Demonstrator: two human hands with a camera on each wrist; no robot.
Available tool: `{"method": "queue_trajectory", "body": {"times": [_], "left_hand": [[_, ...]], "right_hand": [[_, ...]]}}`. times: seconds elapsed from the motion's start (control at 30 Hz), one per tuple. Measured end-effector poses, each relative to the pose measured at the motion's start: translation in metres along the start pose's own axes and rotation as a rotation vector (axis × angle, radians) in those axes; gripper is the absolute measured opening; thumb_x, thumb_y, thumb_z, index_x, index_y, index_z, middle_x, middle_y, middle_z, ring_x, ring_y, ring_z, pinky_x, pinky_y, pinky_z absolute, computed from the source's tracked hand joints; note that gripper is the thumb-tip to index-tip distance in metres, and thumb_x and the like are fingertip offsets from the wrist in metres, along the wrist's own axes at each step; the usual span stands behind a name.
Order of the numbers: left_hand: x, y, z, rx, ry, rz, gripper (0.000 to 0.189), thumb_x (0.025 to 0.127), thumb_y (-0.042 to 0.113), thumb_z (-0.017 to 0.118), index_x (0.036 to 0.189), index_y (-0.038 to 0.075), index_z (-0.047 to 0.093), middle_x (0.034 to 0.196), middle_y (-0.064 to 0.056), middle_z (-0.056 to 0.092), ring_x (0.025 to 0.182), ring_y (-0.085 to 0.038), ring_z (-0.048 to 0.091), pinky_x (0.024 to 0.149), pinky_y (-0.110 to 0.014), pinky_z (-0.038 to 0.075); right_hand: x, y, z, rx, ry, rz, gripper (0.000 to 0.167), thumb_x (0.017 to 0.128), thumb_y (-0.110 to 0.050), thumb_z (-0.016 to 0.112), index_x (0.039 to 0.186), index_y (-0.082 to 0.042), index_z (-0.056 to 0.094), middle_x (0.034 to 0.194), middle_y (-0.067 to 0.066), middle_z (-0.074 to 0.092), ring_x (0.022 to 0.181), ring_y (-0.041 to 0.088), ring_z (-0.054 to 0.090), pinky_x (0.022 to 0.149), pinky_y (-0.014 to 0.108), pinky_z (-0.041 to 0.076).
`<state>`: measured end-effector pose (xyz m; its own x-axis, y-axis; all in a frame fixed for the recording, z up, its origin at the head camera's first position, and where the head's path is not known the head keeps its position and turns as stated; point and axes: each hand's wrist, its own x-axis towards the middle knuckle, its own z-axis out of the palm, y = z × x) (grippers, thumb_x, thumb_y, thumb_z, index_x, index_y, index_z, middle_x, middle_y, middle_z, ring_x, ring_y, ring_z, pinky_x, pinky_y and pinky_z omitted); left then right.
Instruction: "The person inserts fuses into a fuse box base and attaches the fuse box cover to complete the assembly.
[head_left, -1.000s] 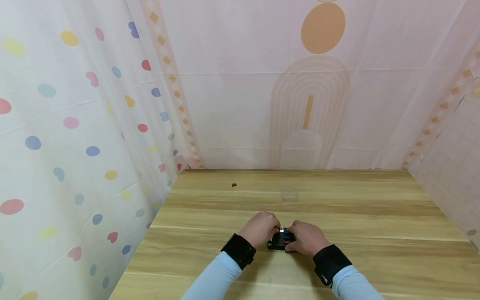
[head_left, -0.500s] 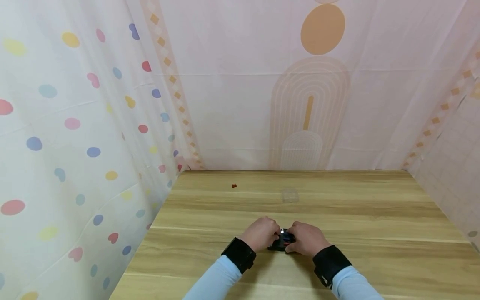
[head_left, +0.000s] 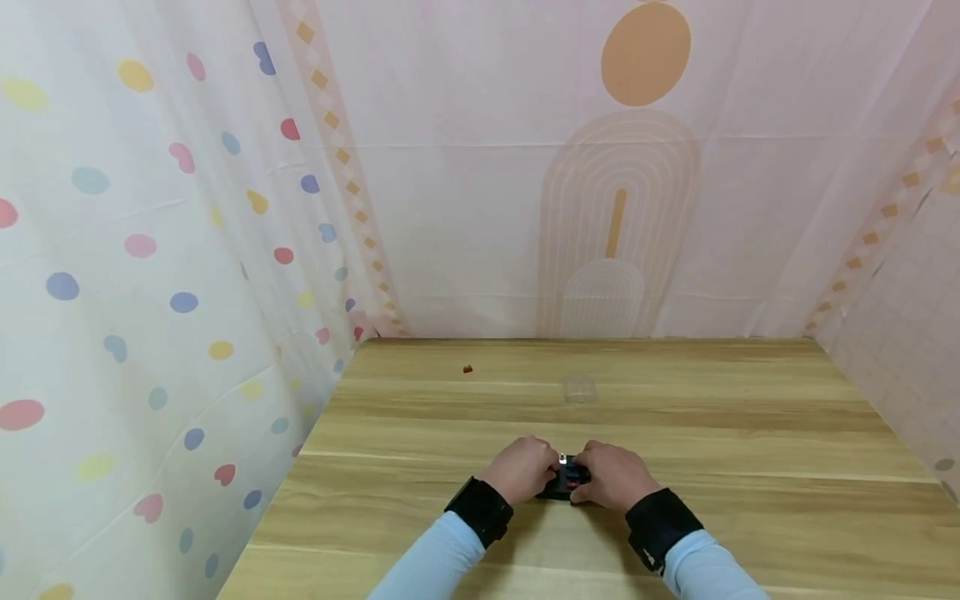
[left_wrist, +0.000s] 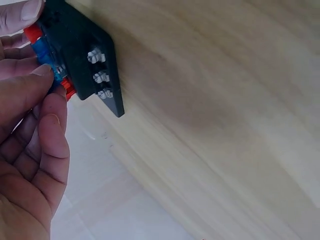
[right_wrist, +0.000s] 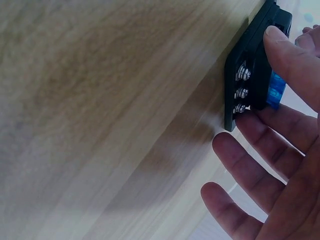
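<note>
Gripping a black device (left_wrist: pixel 79 56), left hand (head_left: pixel 521 470) (apparently pinching) and right hand (head_left: pixel 617 477) obscure parts.

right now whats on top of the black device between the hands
A blue part and red parts show on top of the black device, with silver screws along its base ledge. The left hand and right hand cover some of it; what lies beneath cannot be seen.

Appears to be a curtained-off workspace: shows a flat yellowish wood-grain tabletop (head_left: pixel 750 467), enclosed behind by a pinkish-white arch-printed cloth backdrop (head_left: pixel 465 192), and to the tabletop's left by a white polka-dotted cloth curtain (head_left: pixel 150 350).
</note>
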<state>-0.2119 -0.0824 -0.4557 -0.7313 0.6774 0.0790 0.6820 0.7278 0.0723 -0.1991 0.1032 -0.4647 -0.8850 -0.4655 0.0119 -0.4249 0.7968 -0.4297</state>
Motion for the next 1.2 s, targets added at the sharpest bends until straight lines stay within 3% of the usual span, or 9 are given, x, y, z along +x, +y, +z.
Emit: {"method": "queue_trajectory", "body": {"times": [0.83, 1.2], "left_hand": [[-0.0013, 0.0040, 0.0054, 0.137, 0.049, 0.006, 0.011, 0.085, 0.016, 0.078, 0.076, 0.019, 0.076, 0.074, 0.007, 0.064, 0.066, -0.005, 0.059, 0.064, -0.021, 0.049], [0.0019, 0.0096, -0.0032, 0.170, -0.014, -0.014, 0.016, 0.088, 0.015, 0.076, 0.072, 0.018, 0.073, 0.071, 0.010, 0.065, 0.066, -0.004, 0.058, 0.064, -0.019, 0.048]], "right_hand": [[-0.0022, -0.0021, -0.0012, -0.017, 0.016, -0.007, 0.036, 0.072, -0.025, 0.089, 0.099, -0.007, 0.074, 0.087, -0.001, 0.059, 0.067, 0.015, 0.049, 0.061, 0.035, 0.044], [-0.0021, 0.0006, 0.0017, -0.024, 0.039, -0.028, 0.034, 0.071, -0.025, 0.089, 0.095, -0.006, 0.073, 0.086, -0.001, 0.058, 0.067, 0.015, 0.049, 0.061, 0.036, 0.045]]}}
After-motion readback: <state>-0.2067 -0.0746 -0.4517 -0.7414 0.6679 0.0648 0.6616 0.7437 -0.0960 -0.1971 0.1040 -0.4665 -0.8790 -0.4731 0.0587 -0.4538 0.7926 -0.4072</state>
